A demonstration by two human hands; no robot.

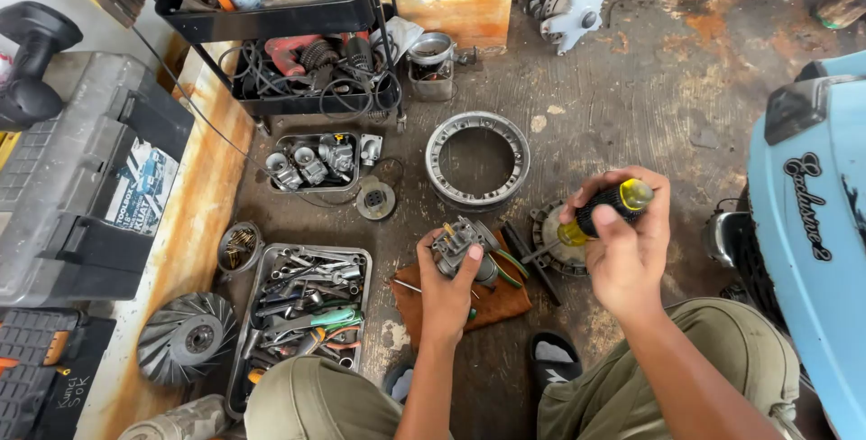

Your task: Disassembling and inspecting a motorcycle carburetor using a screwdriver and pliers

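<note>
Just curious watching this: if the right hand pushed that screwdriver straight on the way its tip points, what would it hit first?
Most likely the carburetor held in the left hand. The right hand aims the screwdriver down-left at it; the tip looks just short of it, though depth is unclear.

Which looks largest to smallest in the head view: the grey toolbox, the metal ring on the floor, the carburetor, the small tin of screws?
1. grey toolbox
2. metal ring
3. carburetor and tin of screws: alike in size, and the carburetor sits nearer the camera, so unranked.

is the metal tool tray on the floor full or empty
Full: the tool tray is heaped with wrenches and pliers, left of the left hand.
</note>
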